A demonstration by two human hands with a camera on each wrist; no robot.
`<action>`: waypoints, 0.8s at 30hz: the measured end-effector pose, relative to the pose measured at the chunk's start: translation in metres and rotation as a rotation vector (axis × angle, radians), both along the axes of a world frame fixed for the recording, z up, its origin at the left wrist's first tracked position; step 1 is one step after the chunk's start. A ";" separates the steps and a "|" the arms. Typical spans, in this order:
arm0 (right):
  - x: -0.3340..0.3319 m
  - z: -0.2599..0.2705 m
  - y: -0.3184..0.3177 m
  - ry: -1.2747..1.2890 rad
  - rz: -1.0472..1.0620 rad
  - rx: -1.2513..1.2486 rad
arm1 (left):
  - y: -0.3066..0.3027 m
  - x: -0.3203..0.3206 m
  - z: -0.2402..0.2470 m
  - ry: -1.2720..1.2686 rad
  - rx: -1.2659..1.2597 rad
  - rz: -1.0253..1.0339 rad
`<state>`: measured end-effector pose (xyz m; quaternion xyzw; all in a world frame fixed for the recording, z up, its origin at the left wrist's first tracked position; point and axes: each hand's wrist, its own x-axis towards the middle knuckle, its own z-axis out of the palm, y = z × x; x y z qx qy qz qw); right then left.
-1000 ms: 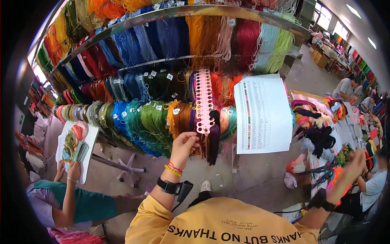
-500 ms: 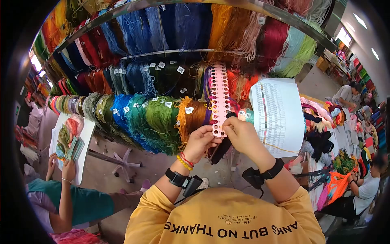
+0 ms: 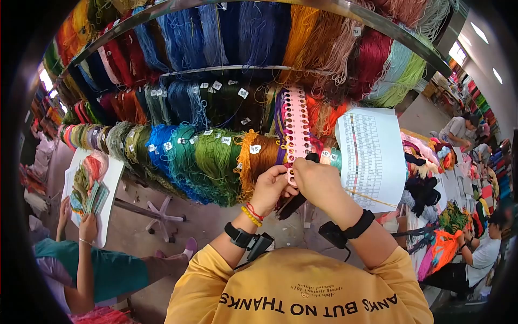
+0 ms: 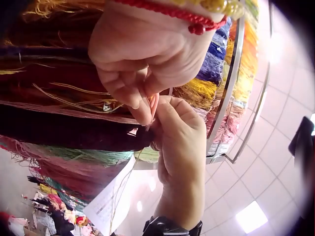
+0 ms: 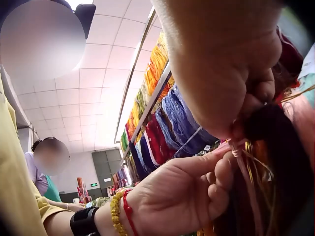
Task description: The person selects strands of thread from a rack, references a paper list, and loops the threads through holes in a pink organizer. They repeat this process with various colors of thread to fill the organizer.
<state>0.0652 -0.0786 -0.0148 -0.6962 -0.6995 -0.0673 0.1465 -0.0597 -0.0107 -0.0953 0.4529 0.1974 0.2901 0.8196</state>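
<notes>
A pink thread card point(image 3: 297, 119) with rows of holes along both edges hangs against the rack in the head view. My left hand point(image 3: 271, 189) pinches its lower end between thumb and fingers. Opposite it, my right hand point(image 3: 319, 181) curls its fingers at the same end, gripping a dark thread bundle point(image 5: 278, 147) looped there. In the left wrist view the fingertips of both hands meet at the card's pink edge point(image 4: 153, 105), and the dark thread point(image 4: 74, 132) stretches away from them. The right fingertips are partly hidden in the right wrist view.
Hanks of coloured thread point(image 3: 216, 154) with number tags fill the rack's tiers. A printed colour chart point(image 3: 372, 156) hangs right of the card. At left, another person holds a white board point(image 3: 91, 194) with thread; at right, people sit by a table heaped with yarn.
The right hand came in from the far right to the card's lower end and now grips there. My left hand went from touching the card's end to pinching it. The view shifted slightly.
</notes>
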 end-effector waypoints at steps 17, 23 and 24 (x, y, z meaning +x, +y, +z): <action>0.035 0.021 -0.006 0.281 -0.096 -0.280 | 0.018 -0.054 0.021 -0.604 -0.437 -0.157; 0.004 0.031 -0.029 0.665 0.056 -0.106 | 0.002 -0.041 0.039 -0.278 -0.349 -0.253; -0.002 0.035 -0.033 0.674 0.241 -0.141 | 0.000 -0.036 0.034 -0.322 -0.410 -0.299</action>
